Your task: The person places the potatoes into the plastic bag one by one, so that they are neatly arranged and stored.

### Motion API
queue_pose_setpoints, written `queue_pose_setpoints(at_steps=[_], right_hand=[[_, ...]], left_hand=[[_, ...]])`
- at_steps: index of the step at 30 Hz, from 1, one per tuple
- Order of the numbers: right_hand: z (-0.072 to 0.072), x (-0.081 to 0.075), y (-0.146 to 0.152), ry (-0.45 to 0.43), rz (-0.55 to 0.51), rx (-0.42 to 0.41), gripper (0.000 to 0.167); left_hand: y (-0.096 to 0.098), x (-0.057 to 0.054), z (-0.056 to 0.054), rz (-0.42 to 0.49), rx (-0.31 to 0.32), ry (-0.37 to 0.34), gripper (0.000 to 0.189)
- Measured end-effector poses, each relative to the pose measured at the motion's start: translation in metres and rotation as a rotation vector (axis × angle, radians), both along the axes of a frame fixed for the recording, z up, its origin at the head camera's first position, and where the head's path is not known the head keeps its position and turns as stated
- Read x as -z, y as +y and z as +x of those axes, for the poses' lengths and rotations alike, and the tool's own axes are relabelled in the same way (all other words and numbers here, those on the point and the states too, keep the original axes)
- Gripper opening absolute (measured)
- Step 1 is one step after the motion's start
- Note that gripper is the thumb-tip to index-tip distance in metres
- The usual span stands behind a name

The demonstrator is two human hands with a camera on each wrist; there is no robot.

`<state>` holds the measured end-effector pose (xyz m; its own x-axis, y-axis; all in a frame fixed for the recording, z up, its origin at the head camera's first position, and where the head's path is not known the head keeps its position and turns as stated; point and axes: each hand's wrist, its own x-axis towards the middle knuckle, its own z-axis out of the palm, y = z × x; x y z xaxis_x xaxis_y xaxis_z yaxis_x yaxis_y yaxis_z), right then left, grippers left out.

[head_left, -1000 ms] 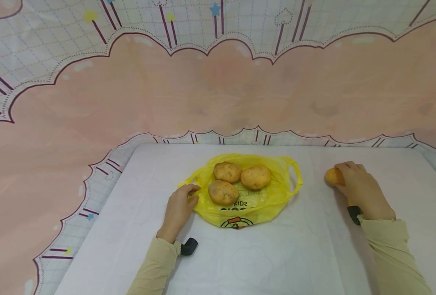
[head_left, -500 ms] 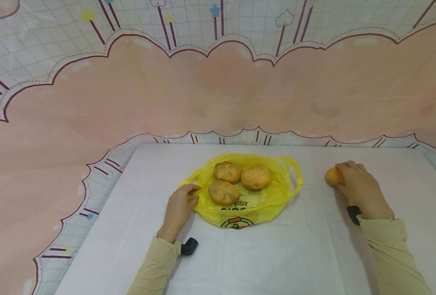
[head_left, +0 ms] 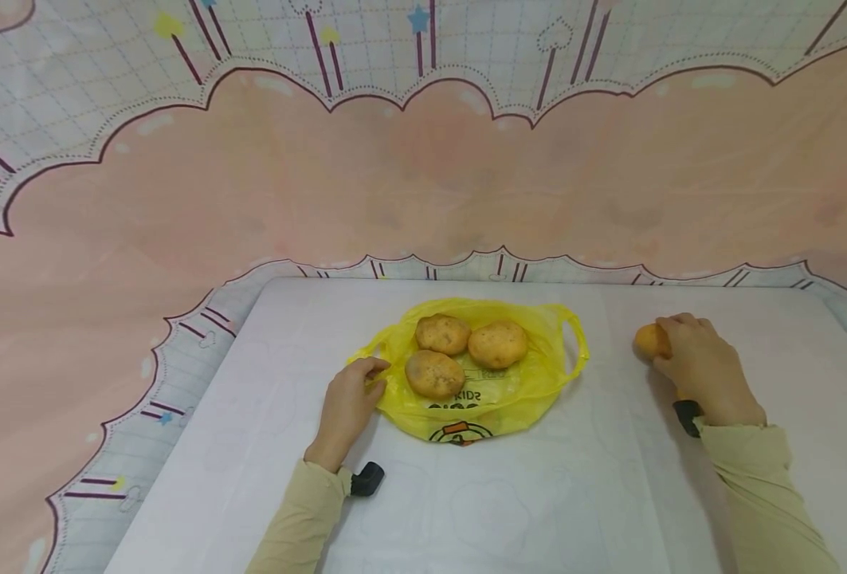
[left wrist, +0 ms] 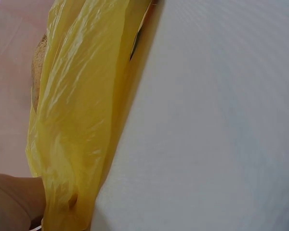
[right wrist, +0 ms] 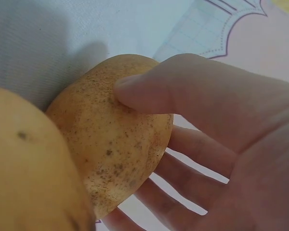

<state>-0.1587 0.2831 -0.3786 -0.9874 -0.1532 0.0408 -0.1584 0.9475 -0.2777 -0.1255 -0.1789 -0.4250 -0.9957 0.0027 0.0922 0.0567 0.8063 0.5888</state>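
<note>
A yellow plastic bag lies open on the table with three potatoes inside: a rear left one, a rear right one and a front one. At the bag's left handle, my left hand pinches the plastic between thumb and fingers. In the left wrist view the thumb presses against the bag. Over to the right, my right hand grips a potato, thumb on one side and fingers on the other. Another potato sits close to it, mostly hidden under the hand in the head view.
The bag's right handle loops toward the right hand. White cloth covers the table. Behind and to the left hangs a patterned pink curtain. Each wrist wears a black camera mount.
</note>
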Motion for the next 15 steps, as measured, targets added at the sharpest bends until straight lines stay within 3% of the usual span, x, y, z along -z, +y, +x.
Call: queue_pose_setpoints(at_steps=[15], right_hand=[[0.0005,-0.0016,-0.0040,-0.009,-0.038,0.034,0.055]], left_hand=[[-0.0003,0.0025,0.0003,0.001,-0.001,0.015,0.025]])
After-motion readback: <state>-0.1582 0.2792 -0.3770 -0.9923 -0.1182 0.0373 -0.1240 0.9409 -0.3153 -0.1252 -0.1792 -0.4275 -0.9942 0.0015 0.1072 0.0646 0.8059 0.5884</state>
